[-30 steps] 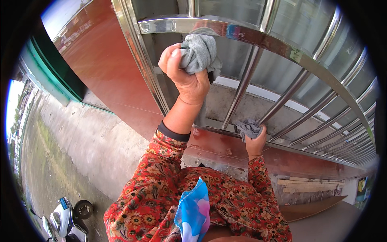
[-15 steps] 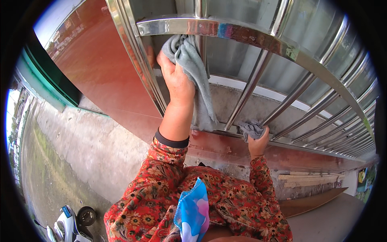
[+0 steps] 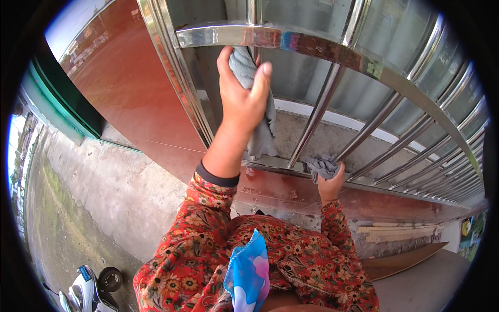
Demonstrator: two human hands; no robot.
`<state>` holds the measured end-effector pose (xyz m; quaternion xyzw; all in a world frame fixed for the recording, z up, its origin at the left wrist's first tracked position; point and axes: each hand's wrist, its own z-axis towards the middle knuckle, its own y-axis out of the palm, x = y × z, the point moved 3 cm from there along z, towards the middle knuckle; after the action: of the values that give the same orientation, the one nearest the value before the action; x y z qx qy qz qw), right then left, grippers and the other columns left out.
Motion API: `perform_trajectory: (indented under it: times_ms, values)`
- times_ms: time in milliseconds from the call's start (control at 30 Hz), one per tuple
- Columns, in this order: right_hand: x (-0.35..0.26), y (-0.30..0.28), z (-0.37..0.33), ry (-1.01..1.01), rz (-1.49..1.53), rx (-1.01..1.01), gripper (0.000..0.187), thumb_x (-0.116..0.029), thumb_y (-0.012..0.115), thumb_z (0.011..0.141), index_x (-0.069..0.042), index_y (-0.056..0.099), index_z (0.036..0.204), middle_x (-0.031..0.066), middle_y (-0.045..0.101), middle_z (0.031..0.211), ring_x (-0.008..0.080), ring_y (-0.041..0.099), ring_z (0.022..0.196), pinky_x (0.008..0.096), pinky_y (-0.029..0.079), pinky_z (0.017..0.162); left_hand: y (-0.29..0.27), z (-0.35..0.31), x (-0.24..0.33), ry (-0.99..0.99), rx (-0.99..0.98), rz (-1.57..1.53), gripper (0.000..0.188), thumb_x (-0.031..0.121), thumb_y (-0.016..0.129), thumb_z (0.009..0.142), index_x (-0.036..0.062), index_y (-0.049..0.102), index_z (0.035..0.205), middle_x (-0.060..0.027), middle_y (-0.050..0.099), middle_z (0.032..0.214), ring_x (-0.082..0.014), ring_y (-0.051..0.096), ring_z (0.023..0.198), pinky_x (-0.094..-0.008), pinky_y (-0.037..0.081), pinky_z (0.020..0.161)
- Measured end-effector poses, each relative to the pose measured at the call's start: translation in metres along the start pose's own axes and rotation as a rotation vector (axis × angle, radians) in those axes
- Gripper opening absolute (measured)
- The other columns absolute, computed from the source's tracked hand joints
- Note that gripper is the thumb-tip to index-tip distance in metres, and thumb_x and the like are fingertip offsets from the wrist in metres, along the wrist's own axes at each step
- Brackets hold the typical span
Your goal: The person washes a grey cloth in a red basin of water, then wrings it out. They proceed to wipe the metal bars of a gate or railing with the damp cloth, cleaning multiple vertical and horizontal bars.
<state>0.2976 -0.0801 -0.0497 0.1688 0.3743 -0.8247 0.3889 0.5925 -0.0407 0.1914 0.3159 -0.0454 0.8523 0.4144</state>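
My left hand [image 3: 242,96] grips a grey-blue cloth [image 3: 242,67] against an upright metal bar, just under the curved flat rail. Its thumb points up on the right side of the cloth, and the other fingers are partly hidden behind it. The loose end of the cloth hangs down along the bar toward the bottom rail. Lower and to the right, my right hand [image 3: 331,186] is closed on a crumpled grey cloth [image 3: 323,167], which rests at the bottom rail beside the foot of another bar.
The shiny metal window grille [image 3: 317,117] curves away to the right in front of glass and a concrete sill [image 3: 296,132]. A red tiled wall [image 3: 130,78] stands at the left. Wooden strips [image 3: 400,230], a brown board [image 3: 405,260] and a white scooter [image 3: 86,291] are lower down.
My left hand has turned on the bar and shifted slightly right, so its thumb now shows. The cloth's hanging end has risen a little. My right hand has barely moved.
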Motion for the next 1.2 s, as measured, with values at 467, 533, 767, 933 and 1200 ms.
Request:
perform_trajectory:
  times_ms: [467,533,767,933,1200]
  values:
    - [0.001,0.0,0.0,0.014,0.028,0.043,0.067,-0.019,0.079,0.07,0.003,0.047,0.124,0.024,0.059,0.107,0.0429,0.058,0.1,0.0454,0.046,0.088,-0.008,-0.034,-0.054,-0.542,-0.382,-0.525,0.053,0.015,0.083,0.076,0.0026,0.05,0.115,-0.0017,0.057,0.086,-0.0121,0.059,0.075,-0.0281,0.052,0.063]
    - [0.001,0.0,0.0,0.009,0.021,0.05,0.067,-0.019,0.079,0.07,0.003,0.047,0.124,0.0242,0.059,0.108,0.0427,0.058,0.101,0.0454,0.046,0.088,-0.017,-0.077,-0.07,-0.569,-0.345,-0.366,0.051,0.015,0.084,0.075,0.0031,0.051,0.113,-0.0001,0.058,0.087,-0.0101,0.058,0.078,-0.0265,0.051,0.069]
    - [0.001,-0.001,0.001,0.022,-0.027,0.042,0.067,-0.019,0.08,0.07,0.002,0.047,0.124,0.0232,0.059,0.109,0.0411,0.059,0.102,0.0452,0.047,0.088,-0.046,-0.177,-0.119,-0.589,-0.295,-0.006,0.049,0.013,0.085,0.073,0.0053,0.053,0.109,0.0008,0.06,0.084,-0.0073,0.053,0.077,-0.0254,0.048,0.073]
    - [0.0,-0.001,0.002,0.014,-0.01,0.066,0.066,-0.019,0.081,0.07,0.001,0.047,0.123,0.0232,0.059,0.108,0.0401,0.059,0.102,0.0445,0.047,0.088,-0.026,-0.125,-0.087,-0.539,-0.17,-0.212,0.058,0.015,0.087,0.071,0.0053,0.048,0.113,-0.0005,0.06,0.087,-0.0087,0.054,0.079,-0.0263,0.049,0.074]
    - [0.001,0.001,0.001,0.017,0.01,0.082,0.069,-0.017,0.08,0.069,0.002,0.045,0.125,0.0233,0.058,0.108,0.0402,0.059,0.1,0.0446,0.046,0.088,-0.004,-0.045,-0.048,-0.309,-0.102,-0.237,0.058,0.016,0.085,0.075,0.0032,0.047,0.117,-0.0027,0.064,0.091,-0.0095,0.059,0.083,-0.0268,0.051,0.076]
